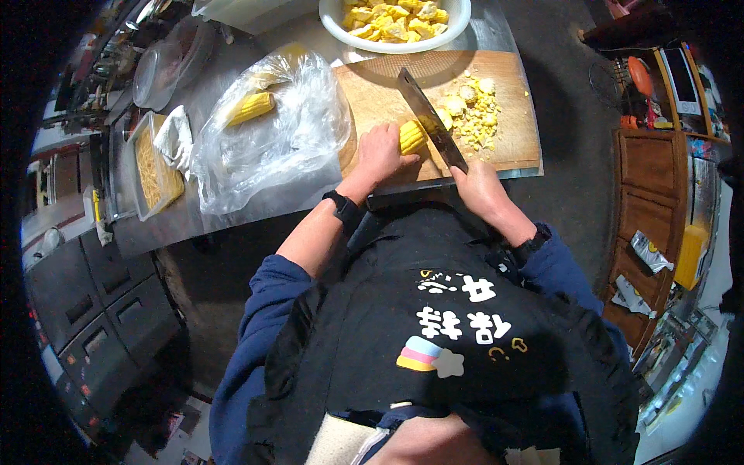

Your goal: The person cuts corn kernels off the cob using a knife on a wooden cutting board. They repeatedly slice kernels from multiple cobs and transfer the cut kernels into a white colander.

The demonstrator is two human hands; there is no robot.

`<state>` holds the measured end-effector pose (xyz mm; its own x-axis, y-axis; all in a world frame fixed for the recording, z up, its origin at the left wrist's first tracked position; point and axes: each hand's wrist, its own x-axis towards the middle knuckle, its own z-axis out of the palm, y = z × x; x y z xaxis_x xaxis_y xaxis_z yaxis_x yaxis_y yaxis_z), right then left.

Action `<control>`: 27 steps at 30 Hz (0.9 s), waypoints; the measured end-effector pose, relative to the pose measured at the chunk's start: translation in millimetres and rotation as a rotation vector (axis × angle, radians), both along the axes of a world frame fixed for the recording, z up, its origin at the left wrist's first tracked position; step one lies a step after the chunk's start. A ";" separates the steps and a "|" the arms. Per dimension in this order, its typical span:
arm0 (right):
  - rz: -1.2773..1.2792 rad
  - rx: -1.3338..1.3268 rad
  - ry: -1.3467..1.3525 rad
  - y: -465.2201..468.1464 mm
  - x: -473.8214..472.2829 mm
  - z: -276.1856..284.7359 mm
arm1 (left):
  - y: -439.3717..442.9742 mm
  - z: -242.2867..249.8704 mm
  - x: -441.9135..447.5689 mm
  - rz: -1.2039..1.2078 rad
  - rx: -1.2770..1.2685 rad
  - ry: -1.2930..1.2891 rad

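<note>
On the wooden cutting board (pixel 372 87), my left hand (pixel 381 154) holds down a yellow corn cob (pixel 412 138) near the front edge. A cleaver (pixel 427 107) is gripped by its handle in my right hand (pixel 483 189). Its blade stands right beside the cob's right end; whether it touches the cob I cannot tell. Loose kernels and cut corn ends (pixel 476 116) lie on the board to the right of the blade. Left of the board, another corn cob (pixel 253 108) lies at a clear plastic bag (pixel 279 145).
A white bowl (pixel 395 45) of cut corn pieces stands behind the board. At the left are a plastic container of noodle-like strands (pixel 152 168), a white cloth (pixel 175 139) and a clear round lid (pixel 156 75). The metal table's front edge (pixel 232 228) runs before me.
</note>
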<state>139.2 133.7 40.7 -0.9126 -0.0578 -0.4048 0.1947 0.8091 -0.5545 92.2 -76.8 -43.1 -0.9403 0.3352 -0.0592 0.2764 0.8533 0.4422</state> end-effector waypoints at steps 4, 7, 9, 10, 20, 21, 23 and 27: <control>0.038 0.009 0.026 2.3 4.8 2.2 | -1.0 -1.0 -2.1 -0.011 0.012 0.006; 0.038 0.013 -0.013 1.8 7.1 2.9 | -1.1 -2.3 -2.6 -0.015 -0.008 0.006; 0.038 0.010 -0.017 1.0 7.7 3.5 | -1.0 -3.6 -3.1 -0.015 -0.010 0.012; 0.041 0.008 -0.013 0.6 7.9 3.6 | -0.9 -4.3 -3.3 -0.013 -0.013 0.015; 0.034 0.023 -0.100 1.6 5.7 3.7 | -2.2 -6.5 -5.2 -0.025 -0.015 0.017; 0.040 0.024 -0.096 1.4 5.2 4.6 | -2.3 -6.3 -5.6 -0.024 -0.019 0.010; 0.039 0.039 -0.087 0.0 4.6 6.9 | -2.2 -5.7 -6.3 -0.024 -0.024 -0.004; -0.008 -0.040 0.052 -0.8 5.2 12.3 | -2.6 -4.1 -7.2 -0.021 -0.007 -0.022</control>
<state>144.4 132.9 53.0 -0.9330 -0.0655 -0.3540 0.1709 0.7849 -0.5957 85.0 -79.3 -47.2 -0.9316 0.3540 -0.0824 0.2841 0.8507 0.4422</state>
